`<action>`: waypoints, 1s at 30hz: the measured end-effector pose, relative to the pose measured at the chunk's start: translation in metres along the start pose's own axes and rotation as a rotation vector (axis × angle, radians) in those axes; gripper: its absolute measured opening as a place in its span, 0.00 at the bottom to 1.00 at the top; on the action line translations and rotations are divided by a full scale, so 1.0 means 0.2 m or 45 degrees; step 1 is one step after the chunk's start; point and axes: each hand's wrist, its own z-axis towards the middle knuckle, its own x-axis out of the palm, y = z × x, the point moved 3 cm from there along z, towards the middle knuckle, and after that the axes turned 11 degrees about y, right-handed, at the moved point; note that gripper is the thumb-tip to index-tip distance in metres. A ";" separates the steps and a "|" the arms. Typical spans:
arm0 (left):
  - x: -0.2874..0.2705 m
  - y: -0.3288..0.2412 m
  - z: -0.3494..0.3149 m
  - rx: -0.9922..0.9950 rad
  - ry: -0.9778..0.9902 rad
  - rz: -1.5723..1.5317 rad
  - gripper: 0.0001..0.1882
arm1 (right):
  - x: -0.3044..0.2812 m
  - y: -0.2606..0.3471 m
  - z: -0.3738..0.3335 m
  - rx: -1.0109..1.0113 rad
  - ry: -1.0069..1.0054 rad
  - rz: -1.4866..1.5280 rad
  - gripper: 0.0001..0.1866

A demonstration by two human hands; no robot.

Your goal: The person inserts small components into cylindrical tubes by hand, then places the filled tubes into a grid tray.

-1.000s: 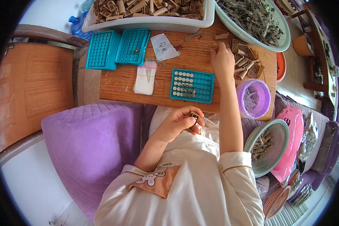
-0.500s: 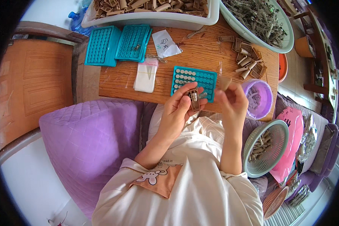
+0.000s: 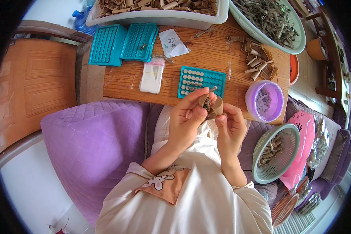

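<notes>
My left hand [image 3: 186,123] is closed round a small brown plastic casing [image 3: 203,102], tilted, with dark and metal parts showing in its open side. Between the thumb and fingers of my right hand [image 3: 231,130] is a curved brown cover [image 3: 218,106], right beside the casing. Whether the two pieces touch is hard to make out. Just beyond my fingers lies a teal tray [image 3: 214,77] with rows of round wells; small whitish discs [image 3: 191,77] fill much of its left half. A thin bit of metal sticks out above my left fingertips.
Brown casings and covers [image 3: 257,64] lie piled on the wooden table [image 3: 144,105]. Purple tub [image 3: 250,104] stands right. Teal trays [image 3: 104,45], white packets [image 3: 151,80] and a paper slip [image 3: 172,42] sit left. A white bin [image 3: 160,18] and green basket [image 3: 257,35] stand at the back.
My right hand has brought the brown cover left and down, from beside the tray to the casing. My left hand has moved slightly down and turned the casing.
</notes>
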 end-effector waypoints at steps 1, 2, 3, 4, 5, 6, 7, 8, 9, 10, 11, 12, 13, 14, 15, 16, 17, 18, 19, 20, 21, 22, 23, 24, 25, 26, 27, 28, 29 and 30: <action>0.00 0.00 0.00 0.036 0.039 0.012 0.21 | 0.01 -0.01 0.00 0.000 0.000 0.001 0.10; 0.01 0.01 0.00 0.036 0.039 0.013 0.21 | 0.01 -0.02 0.00 -0.062 -0.019 -0.035 0.10; 0.02 0.01 0.00 0.061 0.047 0.036 0.20 | 0.01 -0.02 0.00 -0.125 -0.039 -0.071 0.09; 0.02 0.01 0.00 0.085 0.056 0.060 0.19 | 0.01 -0.02 0.01 -0.124 -0.039 -0.069 0.09; 0.02 0.01 0.00 0.084 0.055 0.061 0.19 | 0.01 -0.02 0.01 -0.115 -0.038 -0.104 0.09; 0.02 0.01 0.00 0.081 0.072 0.088 0.19 | 0.01 -0.02 0.01 -0.105 -0.036 -0.139 0.09; 0.02 0.01 0.00 0.077 0.092 0.113 0.20 | 0.01 -0.02 0.00 -0.105 -0.039 -0.139 0.09; 0.02 0.01 0.00 0.074 0.093 0.113 0.20 | 0.00 -0.02 0.00 -0.085 -0.024 -0.184 0.09; 0.03 0.01 0.00 0.061 0.074 0.166 0.19 | -0.01 -0.02 0.00 -0.064 -0.009 -0.228 0.09; 0.03 0.00 0.00 0.048 0.054 0.218 0.19 | -0.01 -0.02 0.00 -0.064 -0.011 -0.228 0.09; 0.04 0.00 0.00 0.046 0.056 0.218 0.19 | -0.02 0.00 0.00 -0.019 0.002 -0.244 0.10; 0.05 -0.01 -0.01 0.019 0.054 0.314 0.20 | -0.02 0.00 0.00 0.027 0.015 -0.259 0.10; 0.05 -0.02 -0.01 -0.008 0.050 0.412 0.21 | -0.03 0.01 0.00 0.028 0.015 -0.257 0.10; 0.06 -0.02 -0.02 -0.009 0.050 0.414 0.21 | -0.03 0.01 0.00 0.027 0.042 -0.292 0.11; 0.07 -0.02 -0.02 0.029 0.046 0.496 0.21 | -0.04 0.01 0.00 0.026 0.069 -0.328 0.11; 0.08 -0.02 -0.02 0.066 0.043 0.578 0.20 | -0.04 0.01 0.00 0.026 0.067 -0.326 0.11; 0.09 -0.02 -0.02 0.065 0.044 0.580 0.20 | -0.03 0.01 0.00 -0.032 0.100 -0.366 0.13; 0.10 -0.03 -0.02 0.183 0.044 0.759 0.19 | -0.02 0.01 0.01 -0.091 0.133 -0.406 0.14; 0.11 -0.04 -0.03 0.300 0.045 0.933 0.19 | 0.00 0.05 0.02 -0.214 0.172 -0.523 0.16; 0.10 -0.04 -0.02 0.298 0.048 0.930 0.19 | 0.00 0.04 0.02 -0.212 0.169 -0.525 0.16; 0.10 -0.06 -0.02 0.376 0.156 1.102 0.22 | 0.01 0.05 0.02 -0.328 0.297 -0.633 0.16; 0.10 -0.06 -0.02 0.455 0.264 1.278 0.26 | 0.03 0.05 0.01 -0.447 0.427 -0.734 0.16; 0.12 -0.06 -0.01 0.399 0.241 1.184 0.29 | 0.04 0.07 0.02 -0.492 0.446 -0.676 0.15; 0.12 -0.06 -0.02 0.397 0.242 1.186 0.29 | 0.04 0.06 0.02 -0.491 0.445 -0.673 0.15; 0.12 -0.05 -0.02 0.342 0.251 1.052 0.29 | 0.04 0.06 0.02 -0.568 0.431 -0.685 0.14; 0.12 -0.04 -0.03 0.287 0.259 0.918 0.29 | 0.04 0.05 0.01 -0.645 0.417 -0.696 0.14; 0.12 -0.04 -0.02 0.287 0.260 0.917 0.29 | 0.04 0.03 0.00 -0.645 0.417 -0.697 0.14; 0.12 -0.04 -0.01 0.259 0.252 0.877 0.28 | 0.03 0.00 -0.01 -0.631 0.403 -0.706 0.14; 0.13 -0.04 -0.01 0.231 0.243 0.836 0.27 | 0.02 -0.02 -0.01 -0.618 0.388 -0.717 0.13; 0.13 -0.04 0.00 0.230 0.248 0.834 0.27 | 0.02 -0.02 -0.01 -0.618 0.384 -0.720 0.13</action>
